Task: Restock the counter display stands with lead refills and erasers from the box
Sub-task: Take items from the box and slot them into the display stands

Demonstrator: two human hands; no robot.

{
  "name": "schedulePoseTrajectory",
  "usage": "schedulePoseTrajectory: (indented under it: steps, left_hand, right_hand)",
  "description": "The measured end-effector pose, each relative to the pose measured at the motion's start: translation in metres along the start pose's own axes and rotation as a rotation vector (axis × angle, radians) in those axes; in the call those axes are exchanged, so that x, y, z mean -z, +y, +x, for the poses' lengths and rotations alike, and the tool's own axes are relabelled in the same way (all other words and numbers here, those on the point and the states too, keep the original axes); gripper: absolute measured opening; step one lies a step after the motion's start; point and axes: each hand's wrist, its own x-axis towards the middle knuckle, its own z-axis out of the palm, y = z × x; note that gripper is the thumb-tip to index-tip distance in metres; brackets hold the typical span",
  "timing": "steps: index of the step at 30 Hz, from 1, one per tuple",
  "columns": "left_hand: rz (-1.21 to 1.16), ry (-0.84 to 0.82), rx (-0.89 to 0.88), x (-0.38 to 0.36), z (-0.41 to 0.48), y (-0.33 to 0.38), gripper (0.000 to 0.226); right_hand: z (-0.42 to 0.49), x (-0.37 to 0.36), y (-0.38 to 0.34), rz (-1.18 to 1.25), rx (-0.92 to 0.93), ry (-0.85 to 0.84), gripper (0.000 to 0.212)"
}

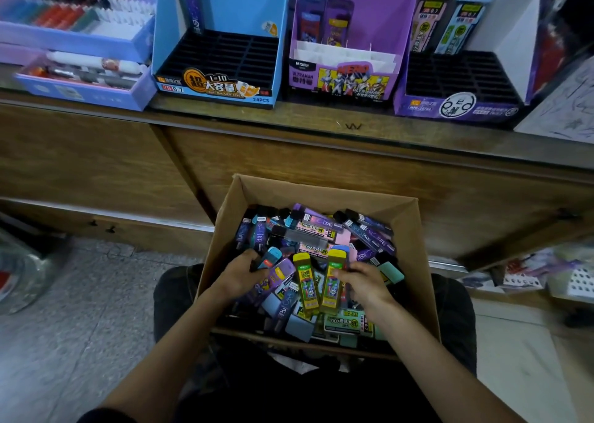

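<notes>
A cardboard box (pixel 225 217) rests on my lap, heaped with lead refill cases and erasers. My left hand (pixel 239 273) is in the box's left side, fingers curled round a purple refill case (pixel 278 276). My right hand (pixel 363 282) pinches a yellow refill case (pixel 334 282); a second yellow case (pixel 305 281) stands beside it. On the counter stand a blue display stand (pixel 218 62) with one dark refill at its back left, a purple Ultraman stand (pixel 347 53) holding two refills, and a purple stand (pixel 459 78) with two refills at its back.
A tiered purple-blue pen display (pixel 77 36) sits at the counter's left. The wooden counter front (pixel 289 159) rises just behind the box. A glass jar (pixel 22 271) stands on the floor at left; papers and packets (pixel 530 271) lie on a low shelf at right.
</notes>
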Motion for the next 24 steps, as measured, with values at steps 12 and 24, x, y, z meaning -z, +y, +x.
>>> schedulePoseTrajectory:
  steps: [12,24]
  left_hand:
    - [-0.749,0.163,-0.188,0.003,-0.017,0.06,0.009]
    - [-0.929,0.082,-0.372,0.01,-0.044,0.137,0.052]
  right_hand:
    - [-0.036,0.007,-0.059,0.276,0.229,-0.159,0.012]
    - [-0.061,-0.004,-0.112,0.416,0.39,-0.148,0.022]
